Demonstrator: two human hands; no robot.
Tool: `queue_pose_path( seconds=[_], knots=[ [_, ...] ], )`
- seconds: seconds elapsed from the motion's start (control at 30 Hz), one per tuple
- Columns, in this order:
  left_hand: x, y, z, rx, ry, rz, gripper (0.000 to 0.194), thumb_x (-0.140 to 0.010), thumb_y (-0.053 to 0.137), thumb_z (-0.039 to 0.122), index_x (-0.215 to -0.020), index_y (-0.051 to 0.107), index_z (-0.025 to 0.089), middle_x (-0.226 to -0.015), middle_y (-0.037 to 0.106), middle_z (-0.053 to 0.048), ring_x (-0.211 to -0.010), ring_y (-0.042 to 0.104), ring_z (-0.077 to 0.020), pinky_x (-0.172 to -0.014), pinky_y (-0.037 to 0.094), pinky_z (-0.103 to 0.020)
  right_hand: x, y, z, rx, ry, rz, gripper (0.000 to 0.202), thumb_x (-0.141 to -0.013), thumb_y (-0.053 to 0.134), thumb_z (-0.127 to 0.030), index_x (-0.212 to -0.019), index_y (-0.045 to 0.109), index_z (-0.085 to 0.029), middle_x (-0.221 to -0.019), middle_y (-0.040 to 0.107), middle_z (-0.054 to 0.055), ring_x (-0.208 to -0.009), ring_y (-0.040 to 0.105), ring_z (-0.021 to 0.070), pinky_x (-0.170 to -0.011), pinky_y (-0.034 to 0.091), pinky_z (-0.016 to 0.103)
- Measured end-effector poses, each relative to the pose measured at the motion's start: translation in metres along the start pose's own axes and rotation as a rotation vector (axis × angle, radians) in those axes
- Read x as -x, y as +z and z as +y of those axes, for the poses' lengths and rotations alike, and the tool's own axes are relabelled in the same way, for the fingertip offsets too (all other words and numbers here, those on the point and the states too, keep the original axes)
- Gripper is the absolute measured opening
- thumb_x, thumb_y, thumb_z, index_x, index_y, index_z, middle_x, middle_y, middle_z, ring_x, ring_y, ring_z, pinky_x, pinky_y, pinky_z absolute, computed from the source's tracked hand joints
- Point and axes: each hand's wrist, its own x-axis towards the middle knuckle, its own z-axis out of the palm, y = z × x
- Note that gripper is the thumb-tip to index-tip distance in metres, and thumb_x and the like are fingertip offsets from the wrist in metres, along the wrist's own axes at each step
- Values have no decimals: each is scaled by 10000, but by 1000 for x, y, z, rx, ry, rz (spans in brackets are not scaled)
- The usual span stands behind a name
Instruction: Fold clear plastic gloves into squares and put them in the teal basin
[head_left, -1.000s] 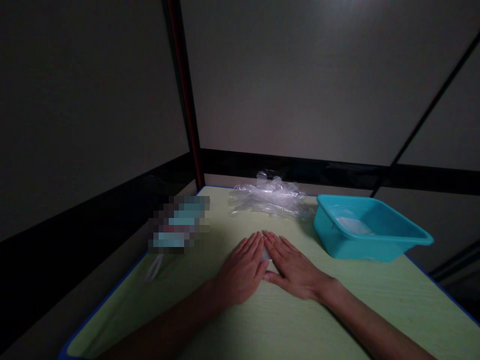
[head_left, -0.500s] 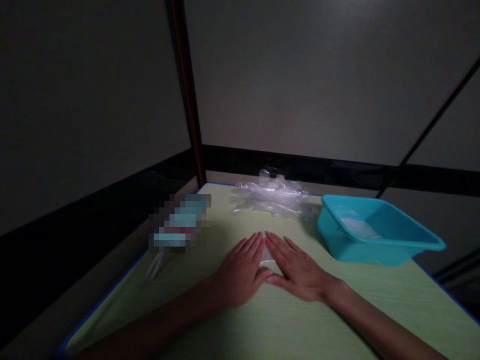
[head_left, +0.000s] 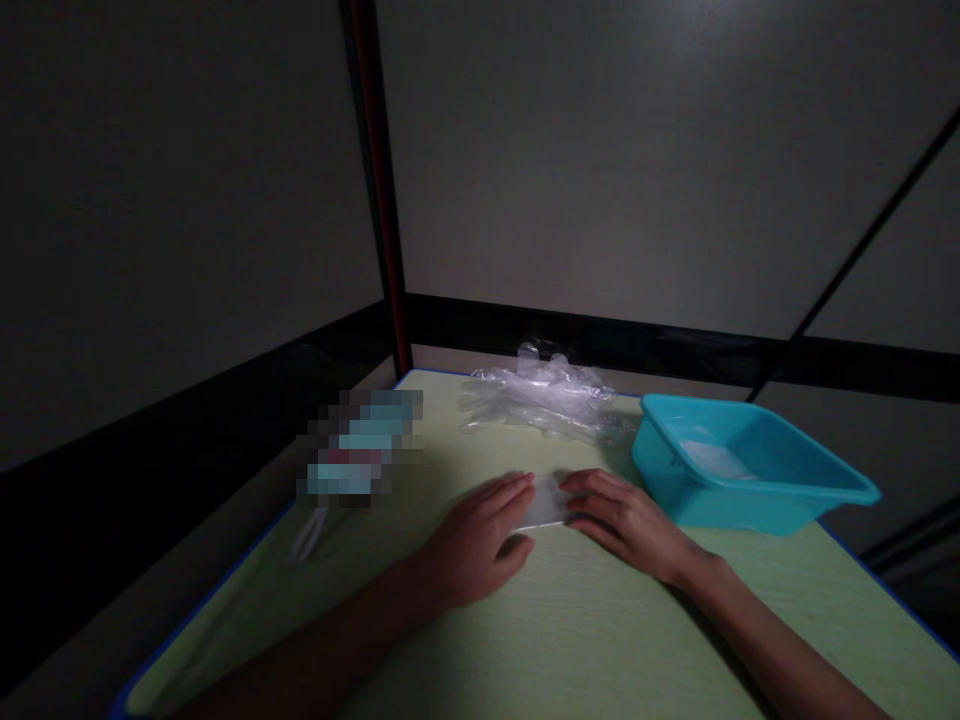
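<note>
A small flat piece of translucent plastic (head_left: 546, 503), seemingly folded, lies on the table between my hands. My left hand (head_left: 480, 540) rests over its left end, fingers stretched out together and thumb apart. At its right end, my right hand (head_left: 626, 520) touches it with slightly bent, spread fingertips. Neither hand grips it. Both hands cover parts of the plastic's ends. Beyond them, a loose heap of clear plastic gloves (head_left: 540, 395) lies near the table's far edge.
To the right stands a turquoise plastic basin (head_left: 765, 508) with a flat whitish piece (head_left: 716, 461) inside. A blurred-out item (head_left: 360, 445) with a white loop (head_left: 306, 535) lies at the left. The green table (head_left: 570, 640) has blue edging, with walls behind and at left.
My hands have moved apart, the right one sliding rightward and bending its fingers. More of the translucent plastic between them is now uncovered.
</note>
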Motion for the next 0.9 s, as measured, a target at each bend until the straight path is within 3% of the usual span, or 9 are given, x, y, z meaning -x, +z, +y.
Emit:
queue_pose_path(
  seconds=[0.1, 0.23, 0.53, 0.7, 0.9],
  knots=[
    [1, 2, 0, -46, 55, -1, 460, -751, 477, 243, -1195, 419, 140, -1278, 408, -87, -1185, 344, -183, -997, 283, -316, -3, 1, -2, 136, -56, -14, 237, -875, 367, -240, -865, 595, -175, -904, 582, 67, -891, 514, 181, -781, 414, 341],
    [1, 3, 0, -72, 54, 2, 430, -757, 481, 244, -1170, 438, 134, -1245, 445, -96, -1155, 385, -182, -981, 307, -310, -7, 4, -7, 201, -39, -34, 255, -888, 332, -202, -834, 579, -164, -804, 575, 50, -803, 514, 159, -728, 415, 306],
    [-1, 1, 3, -50, 31, -4, 387, -751, 495, 226, -1125, 475, 130, -1210, 481, -91, -1130, 414, -175, -979, 307, -291, -9, 6, -8, 244, -116, -78, 213, -861, 359, -144, -880, 571, -143, -938, 591, 72, -898, 509, 185, -803, 393, 326],
    [-2, 2, 1, 23, 1, 4, 395, -724, 514, 211, -1115, 498, 156, -1198, 498, -68, -1108, 438, -170, -962, 325, -299, -9, 6, -10, 5, -18, -30, 175, -836, 371, -154, -888, 538, -154, -967, 582, 81, -938, 505, 175, -848, 374, 311],
    [-6, 4, -1, 214, -127, 35, 373, -707, 503, 169, -1077, 542, 176, -1108, 572, -42, -1015, 513, -168, -915, 353, -273, -9, 9, -11, -290, 222, 66, 121, -836, 357, -198, -800, 472, -188, -682, 529, -4, -601, 480, 123, -557, 379, 232]
  ],
)
